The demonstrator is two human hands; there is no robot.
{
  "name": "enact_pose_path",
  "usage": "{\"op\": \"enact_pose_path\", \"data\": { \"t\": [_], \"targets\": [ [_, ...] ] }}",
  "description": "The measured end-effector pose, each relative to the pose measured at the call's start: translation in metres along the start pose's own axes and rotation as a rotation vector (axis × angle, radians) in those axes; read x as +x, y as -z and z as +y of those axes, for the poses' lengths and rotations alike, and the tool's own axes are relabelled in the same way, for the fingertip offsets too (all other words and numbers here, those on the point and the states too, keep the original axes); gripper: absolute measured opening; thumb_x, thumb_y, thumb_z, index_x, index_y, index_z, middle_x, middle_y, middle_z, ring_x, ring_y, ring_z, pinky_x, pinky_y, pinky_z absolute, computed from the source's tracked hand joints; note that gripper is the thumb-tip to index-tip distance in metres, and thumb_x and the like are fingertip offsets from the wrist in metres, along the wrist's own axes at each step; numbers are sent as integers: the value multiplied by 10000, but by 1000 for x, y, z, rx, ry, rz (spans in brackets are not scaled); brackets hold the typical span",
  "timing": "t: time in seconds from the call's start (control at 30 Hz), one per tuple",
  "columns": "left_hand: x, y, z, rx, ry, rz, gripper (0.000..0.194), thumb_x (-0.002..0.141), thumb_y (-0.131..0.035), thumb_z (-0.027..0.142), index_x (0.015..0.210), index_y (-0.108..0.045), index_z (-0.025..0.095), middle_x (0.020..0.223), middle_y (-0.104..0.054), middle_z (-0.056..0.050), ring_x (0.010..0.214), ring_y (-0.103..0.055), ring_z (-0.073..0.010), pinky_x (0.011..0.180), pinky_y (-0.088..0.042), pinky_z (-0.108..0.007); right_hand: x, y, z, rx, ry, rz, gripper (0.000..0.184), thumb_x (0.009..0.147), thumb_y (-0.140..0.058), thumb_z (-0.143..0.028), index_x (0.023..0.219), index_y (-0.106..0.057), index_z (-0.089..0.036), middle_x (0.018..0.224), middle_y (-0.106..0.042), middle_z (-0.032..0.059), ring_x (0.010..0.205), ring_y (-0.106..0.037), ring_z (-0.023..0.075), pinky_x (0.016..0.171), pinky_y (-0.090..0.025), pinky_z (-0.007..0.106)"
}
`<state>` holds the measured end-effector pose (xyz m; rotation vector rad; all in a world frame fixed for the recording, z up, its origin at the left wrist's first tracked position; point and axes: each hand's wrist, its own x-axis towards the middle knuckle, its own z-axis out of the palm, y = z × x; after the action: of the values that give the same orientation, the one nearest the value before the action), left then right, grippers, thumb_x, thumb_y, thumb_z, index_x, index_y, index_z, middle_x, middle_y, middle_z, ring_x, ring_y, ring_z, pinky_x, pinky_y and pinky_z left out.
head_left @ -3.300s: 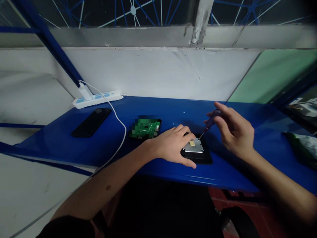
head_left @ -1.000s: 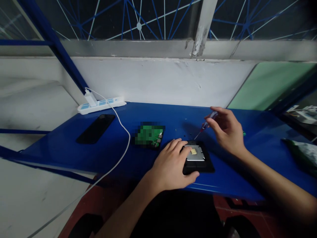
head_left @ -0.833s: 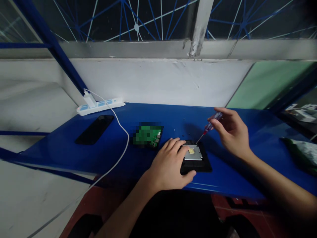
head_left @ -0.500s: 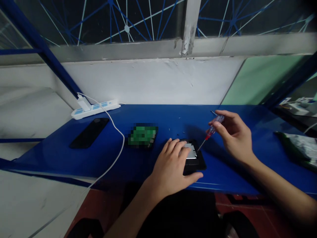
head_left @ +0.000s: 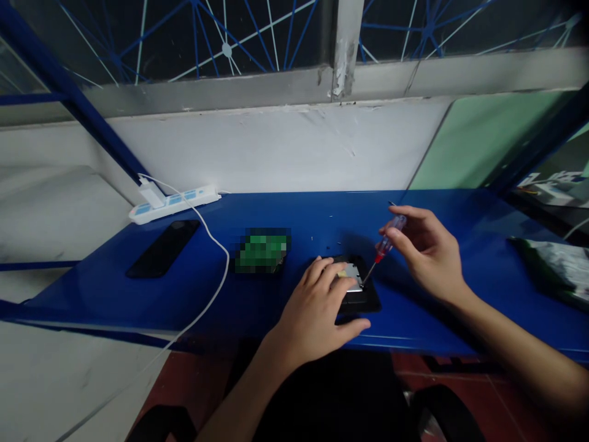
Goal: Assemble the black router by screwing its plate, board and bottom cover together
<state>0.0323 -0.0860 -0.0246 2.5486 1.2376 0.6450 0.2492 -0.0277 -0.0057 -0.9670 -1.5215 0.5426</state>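
On the desk near its front edge lies a flat black device (head_left: 356, 302) with a silver metal plate (head_left: 353, 279) on top. My left hand (head_left: 317, 301) rests over its left part, fingers spread and thumb stretched out, hiding that side. A screwdriver (head_left: 390, 236) with a clear purple handle and red collar is between the fingers of my right hand (head_left: 427, 248). The tool slants down to the left, its tip at the plate's right edge near the front corner. Whether the tip sits in a screw is too small to tell.
A pixelated green block (head_left: 262, 252) lies left of the device. Several tiny pieces (head_left: 339, 243) are behind the device. Further left are a black phone (head_left: 163, 248), a white cable (head_left: 221, 245) and a power strip (head_left: 184, 199). A silvery bag (head_left: 561, 264) lies right.
The whole view has shifted slightly. The screwdriver tip has moved a little towards me along the plate's right edge. My left hand stays on the device; a yellowish patch now shows beside its fingers.
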Motion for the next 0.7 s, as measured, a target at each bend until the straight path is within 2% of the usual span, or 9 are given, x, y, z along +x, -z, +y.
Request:
{"op": "enact_pose_path", "data": {
  "t": [0.43,0.7],
  "targets": [
    [-2,-1,0,41,-34,1,485,845,-736,520,1259,-641,286,1425,-506,-85,1418,-344,-326,1167,-343,-541,-3,1,4,-18,29,-18,340,885,-696,-303,1218,-627,-295,905,-684,24,794,-683,166,701,-592,320],
    [-2,-3,-2,41,-30,9,451,868,-704,532,1241,-663,282,1430,-510,-87,1408,-354,-330,1151,-363,-547,-3,2,2,-22,34,-14,344,883,-699,-309,1220,-628,-301,902,-683,19,789,-685,162,698,-595,310]
  ]
}}
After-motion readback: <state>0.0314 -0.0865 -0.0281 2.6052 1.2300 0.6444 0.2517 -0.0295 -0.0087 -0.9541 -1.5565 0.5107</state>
